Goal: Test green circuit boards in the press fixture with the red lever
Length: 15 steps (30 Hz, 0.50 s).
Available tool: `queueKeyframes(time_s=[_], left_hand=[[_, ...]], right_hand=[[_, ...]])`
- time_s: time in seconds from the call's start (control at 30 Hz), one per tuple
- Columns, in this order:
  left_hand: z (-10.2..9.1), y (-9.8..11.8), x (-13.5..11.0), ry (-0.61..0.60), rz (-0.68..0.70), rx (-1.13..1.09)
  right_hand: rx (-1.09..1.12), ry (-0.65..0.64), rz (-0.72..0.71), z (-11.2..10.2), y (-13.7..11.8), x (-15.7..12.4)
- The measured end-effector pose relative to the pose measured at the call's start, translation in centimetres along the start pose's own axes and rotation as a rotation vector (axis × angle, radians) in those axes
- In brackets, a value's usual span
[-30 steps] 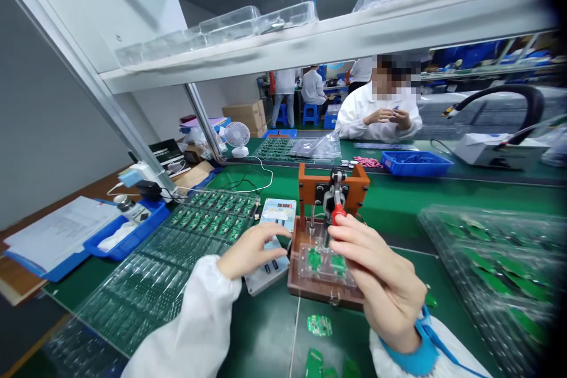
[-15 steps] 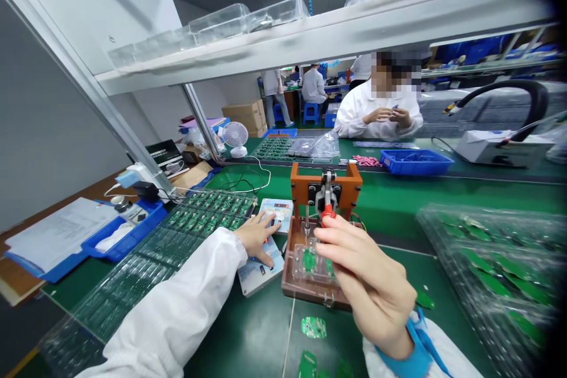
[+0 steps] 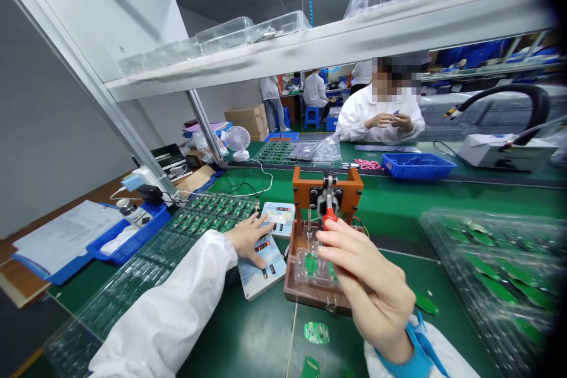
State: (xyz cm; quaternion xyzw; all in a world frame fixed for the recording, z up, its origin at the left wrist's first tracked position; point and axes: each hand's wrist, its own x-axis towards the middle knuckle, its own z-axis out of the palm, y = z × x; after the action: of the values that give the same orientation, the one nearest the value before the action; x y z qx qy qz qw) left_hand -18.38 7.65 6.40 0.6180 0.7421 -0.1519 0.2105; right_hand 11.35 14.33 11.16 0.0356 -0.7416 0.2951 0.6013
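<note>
My left hand point(image 3: 248, 238) lies with fingers spread over the near edge of a light-blue box with a red digit display point(image 3: 268, 271). Just behind it stands a second such display box point(image 3: 282, 212). My right hand point(image 3: 370, 286) has its fingers closed on the red handle point(image 3: 329, 217) of a toggle clamp. That clamp is mounted on the orange frame of a test fixture point(image 3: 303, 192). Under the clamp, a clear plate point(image 3: 301, 274) sits with green circuit boards point(image 3: 310, 264), partly hidden by my right hand. A loose circuit board point(image 3: 316, 332) lies in front of the fixture.
Clear trays of green boards point(image 3: 500, 271) are stacked at the right. A board-filled tray point(image 3: 212, 212) extends along the left, beside a blue bin point(image 3: 119, 254). A white shelf point(image 3: 248, 62) crosses overhead. Across the bench sits a co-worker point(image 3: 376, 112), behind a blue tray point(image 3: 416, 172).
My left hand has drawn back slightly to the left, uncovering the near box's red display. My right hand stays at the red handle. The whole view has shifted slightly.
</note>
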Motion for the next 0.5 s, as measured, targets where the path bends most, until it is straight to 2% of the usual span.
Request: queueKeyframes(time_s=[0.23,0.5], left_hand=[[0.67,0.39,0.19,-0.038,0.001,0.029],[0.17,0.67,0.17,-0.060,-0.007,0.033]], right_hand=[[-0.013,0.005,0.006,0.18,-0.01,0.11],[-0.017,0.007,0.004,0.03,-0.01,-0.19]])
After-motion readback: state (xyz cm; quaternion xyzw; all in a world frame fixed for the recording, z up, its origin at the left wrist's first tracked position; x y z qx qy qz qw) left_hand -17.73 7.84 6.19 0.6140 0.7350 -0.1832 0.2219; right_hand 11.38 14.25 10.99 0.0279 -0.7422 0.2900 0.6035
